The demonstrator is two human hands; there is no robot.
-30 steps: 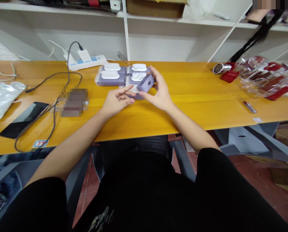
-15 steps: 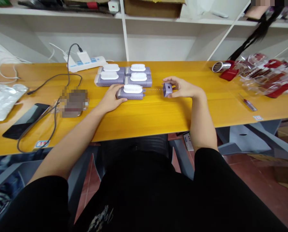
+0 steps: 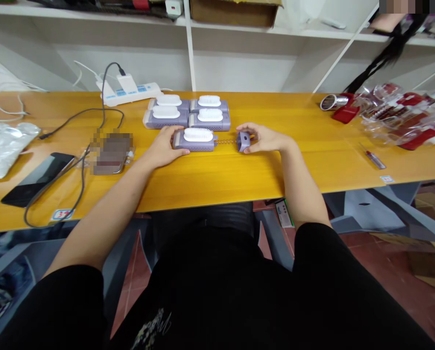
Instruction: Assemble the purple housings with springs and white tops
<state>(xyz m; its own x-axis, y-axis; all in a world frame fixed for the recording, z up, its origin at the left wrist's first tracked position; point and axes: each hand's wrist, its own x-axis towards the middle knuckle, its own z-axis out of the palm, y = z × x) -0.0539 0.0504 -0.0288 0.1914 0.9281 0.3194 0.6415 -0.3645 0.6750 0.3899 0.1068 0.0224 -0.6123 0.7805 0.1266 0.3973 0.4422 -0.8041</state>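
Note:
My left hand [image 3: 165, 147] is closed around the left end of a purple plastic box [image 3: 199, 146] on the table. On top of that box lies a white brush [image 3: 198, 134] with its bristles up. A purple end piece [image 3: 243, 141] stands off the box's right end, gripped between the thumb and fingers of my right hand [image 3: 264, 138]. A thin coil spring [image 3: 226, 142] bridges the gap between box and end piece. Just behind, several similar purple boxes [image 3: 217, 122] sit in two rows, each topped with a white brush [image 3: 210, 115].
A white power strip [image 3: 152, 91] with plugs lies at the back left. Cables, a phone [image 3: 38, 179] and a plastic bag [image 3: 9, 146] cover the left side. To the right are a metal grater drum [image 3: 333, 101], red parts in clear plastic [image 3: 418, 116] and a small screwdriver [image 3: 375, 159].
My right hand has moved left with the end piece, closer to the box. The spring between them is now shorter. My left hand stays on the box.

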